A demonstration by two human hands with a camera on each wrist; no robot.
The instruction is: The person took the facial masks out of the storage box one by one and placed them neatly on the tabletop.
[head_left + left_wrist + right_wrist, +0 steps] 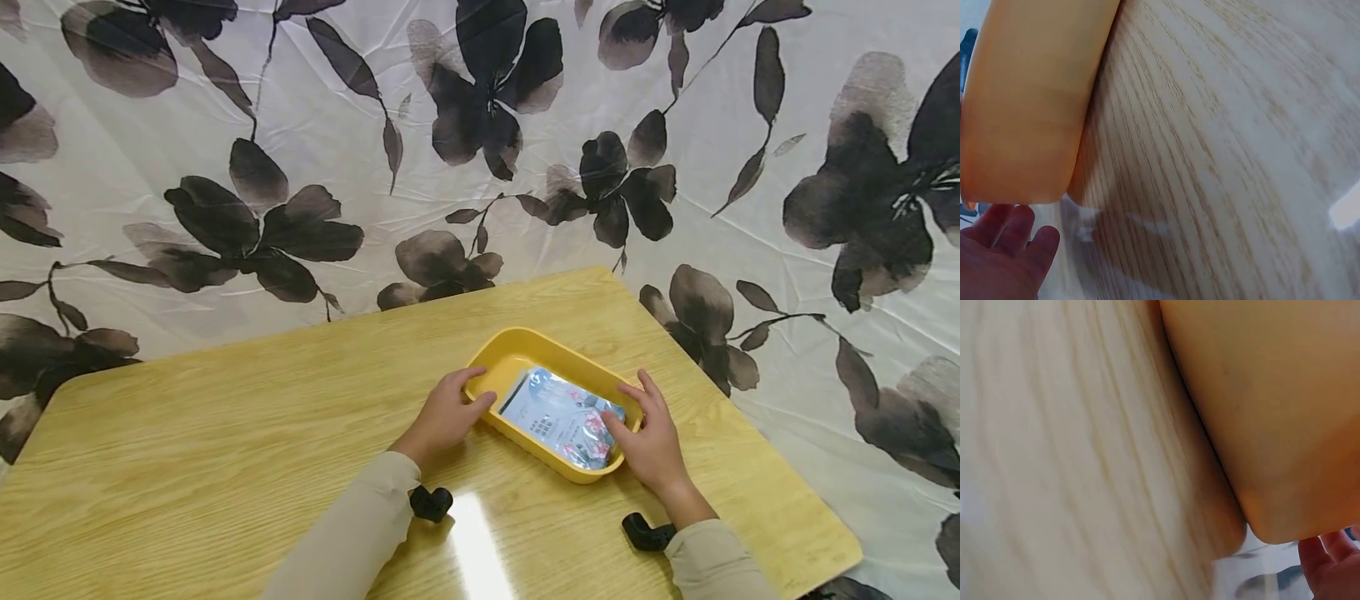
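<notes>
A yellow plastic tray point(551, 339) with rounded corners is on or just above the wooden table; any gap under it is hard to tell. Inside lies a light blue, glossy flat packet point(558, 417) with pink flowers and small print. My left hand point(448, 414) holds the tray's left end, thumb near the rim; in the left wrist view the fingertips point(1021, 215) meet the outer wall. At the opposite end my right hand point(651, 437) grips the rim, thumb reaching inside over the packet's corner. Its fingers point(1316, 553) touch the outside wall in the right wrist view.
The table point(225, 433) has a wood-grain top, and its right edge runs close beside the tray. A floral cloth point(360, 158) hangs behind and to the right. Black devices point(431, 504) sit at both wrists. Light glares off the tabletop near the front.
</notes>
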